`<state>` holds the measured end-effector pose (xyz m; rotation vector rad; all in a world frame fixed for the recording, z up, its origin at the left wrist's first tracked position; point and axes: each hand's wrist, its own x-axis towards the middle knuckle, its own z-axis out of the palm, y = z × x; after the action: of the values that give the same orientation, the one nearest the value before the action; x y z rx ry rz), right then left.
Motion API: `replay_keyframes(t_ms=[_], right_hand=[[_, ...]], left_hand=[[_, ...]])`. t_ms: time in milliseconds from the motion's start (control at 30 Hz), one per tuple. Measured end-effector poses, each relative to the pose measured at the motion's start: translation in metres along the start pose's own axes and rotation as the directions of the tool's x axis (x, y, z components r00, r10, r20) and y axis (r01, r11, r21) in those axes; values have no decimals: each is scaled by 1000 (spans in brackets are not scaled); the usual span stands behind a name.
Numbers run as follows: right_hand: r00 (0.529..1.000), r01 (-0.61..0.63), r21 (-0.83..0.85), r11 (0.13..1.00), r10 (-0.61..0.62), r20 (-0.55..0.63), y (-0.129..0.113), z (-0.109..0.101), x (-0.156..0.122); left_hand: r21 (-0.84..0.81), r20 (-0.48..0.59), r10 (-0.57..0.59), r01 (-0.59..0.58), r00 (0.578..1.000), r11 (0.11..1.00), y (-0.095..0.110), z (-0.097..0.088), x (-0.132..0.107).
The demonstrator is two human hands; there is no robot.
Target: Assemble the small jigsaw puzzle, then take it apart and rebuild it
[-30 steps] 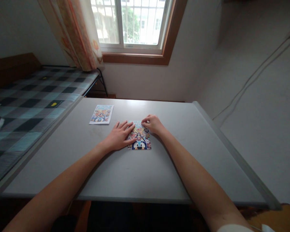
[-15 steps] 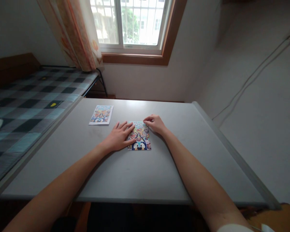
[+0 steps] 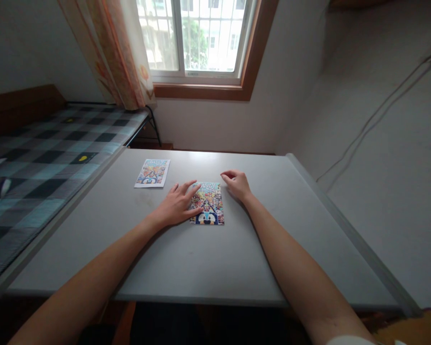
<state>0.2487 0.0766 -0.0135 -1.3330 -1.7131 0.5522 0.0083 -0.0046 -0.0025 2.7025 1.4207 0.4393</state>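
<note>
- The picture card [image 3: 210, 206] lies flat near the middle of the grey table [image 3: 215, 258]. Fingertips hide its left edge, and its crowded cartoon print is too fine to read (only a blue-and-white cartoon face at the near end stands out).
- The left hand [image 3: 175, 207] rests palm down with fingers spread, their tips over the card's left edge.
- The right hand [image 3: 238, 184] sits just beside the card's far right corner with fingers curled in. The tips are tucked away, so I cannot tell whether they pinch anything.
- A second card [image 3: 153, 172] lies apart, toward the table's far left. The lettering along its top is blurred and illegible.
- The checked bed cover [image 3: 39, 163] is cut off at the left.
</note>
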Motion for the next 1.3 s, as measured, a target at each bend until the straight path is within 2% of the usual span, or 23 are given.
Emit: replay_keyframes(t_ms=[133, 267, 567, 733, 867, 967, 1133, 1300], right_hand=[[992, -60, 33, 998, 63, -106, 10, -4, 2], [994, -58, 55, 997, 63, -94, 13, -2, 2], [1000, -18, -32, 999, 17, -22, 9, 0, 0], [998, 55, -202, 978, -51, 24, 3, 4, -6], [979, 199, -363, 910, -163, 126, -13, 10, -14], [950, 280, -437, 855, -183, 252, -24, 15, -20], [876, 379, -521, 765, -115, 468, -30, 17, -27], [842, 366, -563, 741, -7, 539, -28, 17, -27]], left_hand=[[-62, -121, -67, 59, 990, 996, -3, 0, 3], [-110, -156, -116, 99, 981, 989, -11, 2, 5], [-63, -43, -45, 42, 998, 997, -9, -2, 1], [4, -37, -112, 112, 993, 994, -8, -1, 1], [62, -85, -146, 151, 986, 987, -11, 1, 3], [80, -56, -129, 133, 990, 988, -12, 3, 3], [107, 52, -104, 98, 993, 989, -15, 7, 1], [115, 93, -109, 99, 990, 988, -17, 8, 0]])
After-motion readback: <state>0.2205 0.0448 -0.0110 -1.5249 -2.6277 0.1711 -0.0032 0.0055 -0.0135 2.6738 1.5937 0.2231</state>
